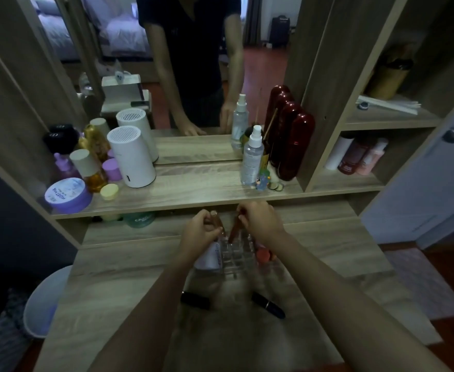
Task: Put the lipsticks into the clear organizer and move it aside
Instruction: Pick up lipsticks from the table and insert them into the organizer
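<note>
A clear gridded organizer (236,257) stands on the wooden vanity top, between my forearms. My left hand (197,232) grips a slim brown lipstick tube (217,220) above its left side. My right hand (260,220) holds a reddish lipstick tube (235,232), tip angled down into a back slot. A coral-capped lipstick (263,255) sits in the organizer's right side, and a pale lilac tube (209,257) stands at its left. Two black lipsticks lie on the table nearer me, one on the left (196,300) and one on the right (268,304).
A raised shelf (193,189) behind the organizer carries a white cylinder (132,159), purple jars, gold bottles, a clear spray bottle (252,157) and dark red bottles (291,146) before a mirror. A white bin (46,302) stands left of the table.
</note>
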Tool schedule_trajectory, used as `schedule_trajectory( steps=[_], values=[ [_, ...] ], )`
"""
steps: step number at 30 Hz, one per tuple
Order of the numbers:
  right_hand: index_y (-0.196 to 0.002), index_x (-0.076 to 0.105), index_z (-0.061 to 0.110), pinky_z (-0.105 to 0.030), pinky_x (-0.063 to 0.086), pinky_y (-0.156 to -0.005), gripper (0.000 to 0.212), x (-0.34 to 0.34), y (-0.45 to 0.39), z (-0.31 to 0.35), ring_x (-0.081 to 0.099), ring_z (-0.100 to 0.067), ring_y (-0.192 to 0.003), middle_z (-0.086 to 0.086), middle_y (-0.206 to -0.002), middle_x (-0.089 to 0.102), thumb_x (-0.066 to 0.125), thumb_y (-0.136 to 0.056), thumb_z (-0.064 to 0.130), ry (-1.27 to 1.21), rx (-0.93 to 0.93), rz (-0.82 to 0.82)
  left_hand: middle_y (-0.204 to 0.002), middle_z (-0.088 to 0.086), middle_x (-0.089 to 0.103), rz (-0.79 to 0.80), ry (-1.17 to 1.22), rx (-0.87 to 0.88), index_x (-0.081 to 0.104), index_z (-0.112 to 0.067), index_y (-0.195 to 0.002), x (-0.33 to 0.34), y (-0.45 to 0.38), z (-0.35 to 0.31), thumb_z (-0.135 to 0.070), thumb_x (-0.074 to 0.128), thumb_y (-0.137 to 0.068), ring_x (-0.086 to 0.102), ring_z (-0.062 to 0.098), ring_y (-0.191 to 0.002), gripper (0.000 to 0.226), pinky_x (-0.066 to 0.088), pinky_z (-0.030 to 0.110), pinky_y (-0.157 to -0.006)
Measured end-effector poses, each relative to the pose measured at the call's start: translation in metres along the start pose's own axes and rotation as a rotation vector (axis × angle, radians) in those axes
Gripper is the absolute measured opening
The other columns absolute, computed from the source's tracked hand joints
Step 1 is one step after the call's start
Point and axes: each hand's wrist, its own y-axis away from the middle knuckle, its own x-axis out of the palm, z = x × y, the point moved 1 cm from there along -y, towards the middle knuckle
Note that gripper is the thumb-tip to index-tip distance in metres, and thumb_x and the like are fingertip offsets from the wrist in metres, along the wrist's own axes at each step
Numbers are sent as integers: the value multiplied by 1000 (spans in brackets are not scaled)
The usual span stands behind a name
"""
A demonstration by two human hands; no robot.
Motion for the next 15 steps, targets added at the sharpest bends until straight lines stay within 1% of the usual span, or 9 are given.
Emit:
schedule_trajectory(
  steps=[1, 2, 4, 6, 9, 11, 12, 15],
  values=[
    [-110, 67, 15, -41, 52, -90, 21, 1, -1, 1, 63, -31, -107, -11, -112, 69, 56, -93, 20, 13, -1, 11, -90, 4, 68, 8, -5, 3, 58, -11, -90, 2, 1, 1, -3, 68, -80, 67, 12, -82, 16, 55, 19, -70],
    [-111, 67, 14, -42, 53, -90, 22, 1, -2, 2, 63, -32, -107, -12, -112, 69, 55, -93, 20, 23, -5, 17, -89, 4, 67, 16, -18, 6, 58, -7, -93, 4, 1, 0, -2, 68, -79, 66, 8, -79, 17, 55, 14, -67],
    [-112, 67, 15, -43, 52, -90, 23, 0, -3, 3, 63, -32, -107, -12, -113, 69, 55, -93, 21, 38, -12, 15, -83, -1, 63, 26, -68, 20, 59, -2, -95, 9, 0, -1, 1, 69, -77, 58, -5, -69, 20, 49, 1, -59],
    [-112, 66, 15, -42, 52, -89, 24, -4, -4, 2, 63, -31, -106, -11, -113, 69, 55, -92, 20, 44, -13, -7, -81, -2, 60, 31, -88, 32, 60, 0, -96, 12, -2, -3, 3, 68, -76, 53, -9, -63, 21, 43, -5, -54],
    [-110, 65, 14, -42, 52, -88, 22, -8, -5, -1, 62, -30, -105, -11, -111, 68, 55, -92, 18, 37, -4, -26, -82, 1, 61, 43, -111, 39, 61, 1, -98, 14, -8, -1, 4, 67, -75, 53, -7, -62, 24, 42, -6, -52],
    [-111, 65, 14, -42, 52, -89, 22, -8, -5, -3, 62, -31, -106, -12, -113, 68, 55, -92, 17, 41, 3, -17, -83, 1, 61, 58, -131, 37, 61, 0, -100, 17, -11, 2, 3, 68, -75, 54, 0, -62, 26, 42, -6, -54],
    [-112, 65, 14, -41, 52, -89, 23, -7, -6, -4, 62, -31, -107, -12, -114, 68, 55, -92, 18, 45, 6, -12, -84, 0, 61, 66, -146, 37, 61, -1, -102, 18, -11, 4, 1, 68, -76, 54, 0, -63, 27, 42, -6, -56],
    [-113, 66, 15, -41, 52, -88, 24, 0, -7, -3, 64, -31, -107, -11, -114, 68, 55, -92, 17, 66, -2, 15, -86, -4, 59, 63, -181, 41, 61, -2, -106, 21, -10, 9, 0, 68, -75, 51, -8, -63, 31, 42, -8, -59]
  ],
)
